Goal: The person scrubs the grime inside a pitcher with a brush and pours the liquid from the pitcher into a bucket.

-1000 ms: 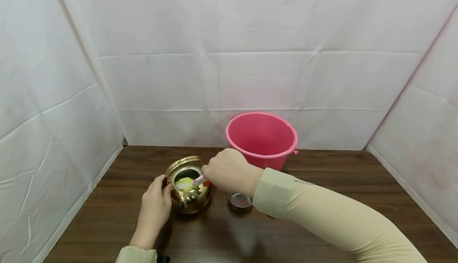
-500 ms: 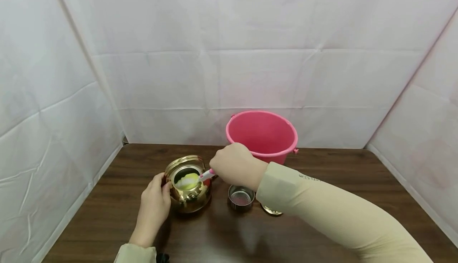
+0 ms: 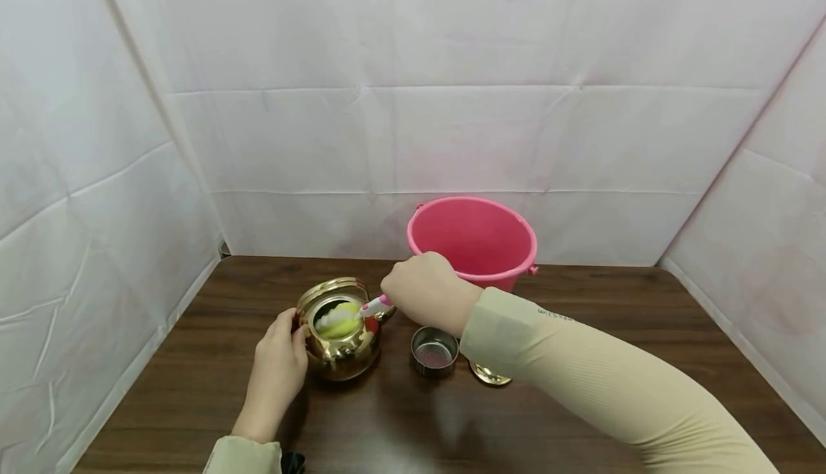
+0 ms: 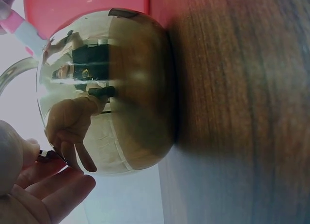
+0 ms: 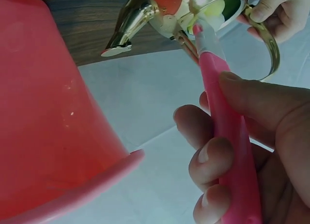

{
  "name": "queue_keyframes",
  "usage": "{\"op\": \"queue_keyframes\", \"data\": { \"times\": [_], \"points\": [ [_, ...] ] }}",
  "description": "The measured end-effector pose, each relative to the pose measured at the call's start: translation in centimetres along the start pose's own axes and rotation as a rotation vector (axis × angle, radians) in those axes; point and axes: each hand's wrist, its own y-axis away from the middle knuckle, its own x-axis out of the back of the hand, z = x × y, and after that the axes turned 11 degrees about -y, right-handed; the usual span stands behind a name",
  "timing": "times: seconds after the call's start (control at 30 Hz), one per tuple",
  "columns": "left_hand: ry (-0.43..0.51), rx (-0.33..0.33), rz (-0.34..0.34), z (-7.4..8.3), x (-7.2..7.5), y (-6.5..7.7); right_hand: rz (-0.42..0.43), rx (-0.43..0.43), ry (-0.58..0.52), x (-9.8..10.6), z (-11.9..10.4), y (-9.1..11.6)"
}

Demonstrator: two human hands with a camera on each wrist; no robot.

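A shiny gold kettle (image 3: 342, 358) stands lidless on the wooden table, its arched handle (image 3: 329, 287) up. At its left side my left hand (image 3: 279, 370) holds it; the left wrist view has thumb and fingers (image 4: 68, 190) pinching a small metal part at the handle's base. My right hand (image 3: 422, 291) is wrapped around the pink handle of a cleaning brush (image 5: 227, 122), thumb laid along it. The brush's yellow and white head (image 3: 340, 321) sits in the kettle's mouth, its lower part hidden inside. The spout (image 5: 133, 21) points toward the bucket.
Behind my right hand stands a pink bucket (image 3: 474, 237). A small round metal bowl (image 3: 434, 352) is right of the kettle, and the gold lid (image 3: 490, 375) lies partly under my right forearm. White cloth walls (image 3: 464, 137) enclose the table (image 3: 619, 295) at back and sides.
My right hand has moved up and slightly right, drawing the brush handle outward, so more of it shows. The lid has come into view beneath the forearm. The left hand keeps its hold.
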Motion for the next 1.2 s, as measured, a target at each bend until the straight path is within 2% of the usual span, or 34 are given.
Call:
{"op": "queue_keyframes", "data": {
  "times": [0.3,0.67,1.2],
  "points": [
    [-0.015,-0.008,-0.008,-0.1,0.1,0.5,0.005,0.021,-0.004,-0.9,0.5,-0.3],
    [-0.004,-0.014,-0.018,0.0,0.1,0.7,0.099,0.081,0.050,-1.1,-0.1,-0.6],
    [-0.018,0.002,-0.005,-0.2,-0.1,0.5,0.113,0.155,0.086,-1.2,-0.9,-0.3]
  ]
}}
